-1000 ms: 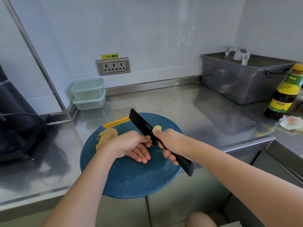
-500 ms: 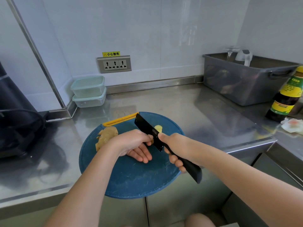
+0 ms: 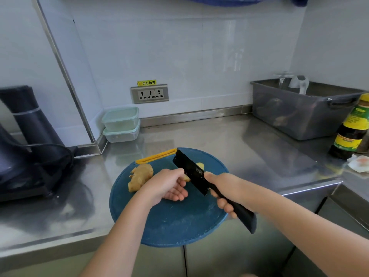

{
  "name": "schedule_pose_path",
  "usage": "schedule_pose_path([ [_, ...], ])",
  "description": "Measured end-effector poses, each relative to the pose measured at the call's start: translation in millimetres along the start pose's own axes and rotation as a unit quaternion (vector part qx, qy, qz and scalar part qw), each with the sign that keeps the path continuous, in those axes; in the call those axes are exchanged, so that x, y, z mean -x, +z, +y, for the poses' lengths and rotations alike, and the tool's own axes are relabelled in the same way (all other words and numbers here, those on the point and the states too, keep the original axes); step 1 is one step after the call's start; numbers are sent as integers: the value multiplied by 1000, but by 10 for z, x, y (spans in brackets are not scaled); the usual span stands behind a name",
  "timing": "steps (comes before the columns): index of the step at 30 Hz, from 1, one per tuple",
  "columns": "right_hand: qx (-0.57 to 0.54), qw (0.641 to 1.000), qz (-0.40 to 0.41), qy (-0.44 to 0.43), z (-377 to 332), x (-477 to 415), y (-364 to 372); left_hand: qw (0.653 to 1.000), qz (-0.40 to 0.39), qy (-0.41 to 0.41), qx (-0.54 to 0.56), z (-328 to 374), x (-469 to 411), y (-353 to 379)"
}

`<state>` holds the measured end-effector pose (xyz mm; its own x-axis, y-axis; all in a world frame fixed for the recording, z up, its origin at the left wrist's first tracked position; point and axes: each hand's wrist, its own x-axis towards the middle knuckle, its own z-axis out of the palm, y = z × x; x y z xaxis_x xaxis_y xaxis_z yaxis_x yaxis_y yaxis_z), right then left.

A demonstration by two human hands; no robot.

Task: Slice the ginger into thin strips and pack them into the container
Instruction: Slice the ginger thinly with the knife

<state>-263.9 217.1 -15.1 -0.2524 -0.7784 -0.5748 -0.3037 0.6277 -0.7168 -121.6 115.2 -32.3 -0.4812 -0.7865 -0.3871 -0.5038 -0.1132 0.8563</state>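
A round blue cutting board (image 3: 175, 222) lies at the steel counter's front edge. On its far left sits a knobbly ginger root (image 3: 140, 176). My left hand (image 3: 166, 185) holds a small ginger piece (image 3: 186, 178) against the board, mostly hidden under the fingers. My right hand (image 3: 222, 188) grips the handle of a black cleaver (image 3: 191, 172), whose blade stands just right of my left fingers. A cut yellow ginger bit (image 3: 200, 165) lies beyond the blade. Two stacked clear containers (image 3: 120, 124) with pale green lids stand in the back corner.
A grey plastic tub (image 3: 299, 114) stands at the back right, with a dark sauce bottle (image 3: 352, 132) and crumpled paper (image 3: 359, 163) beside it. A black appliance (image 3: 24, 140) with a cord fills the left. A wall socket (image 3: 150, 94) is behind the board.
The cleaver has shifted slightly away from me along the board and stands more upright beside my left fingers. My left hand stays on the ginger piece.
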Motion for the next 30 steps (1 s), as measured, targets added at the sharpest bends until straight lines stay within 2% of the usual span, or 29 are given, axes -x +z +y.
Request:
schedule_pose_path([
  [3, -8, 1000, -14, 5, 152, 117, -48, 999, -30, -11, -4, -8, 81, -31],
  [7, 3, 1000, 6, -9, 183, 187, -6, 998, -58, -25, -27, -5, 178, -48],
  [15, 96, 994, 30, -46, 152, 175, 75, 987, -57, -97, -119, 46, 269, -116],
  [20, 104, 992, 35, -65, 185, 171, 85, 985, -54, -103, -130, 10, 293, -166],
  [24, 122, 990, 36, -59, 166, 175, 84, 984, -75, -71, -144, -9, 339, -187],
  [30, 130, 988, 28, -75, 163, 205, 47, 993, -76, 53, -78, -34, 343, -118],
])
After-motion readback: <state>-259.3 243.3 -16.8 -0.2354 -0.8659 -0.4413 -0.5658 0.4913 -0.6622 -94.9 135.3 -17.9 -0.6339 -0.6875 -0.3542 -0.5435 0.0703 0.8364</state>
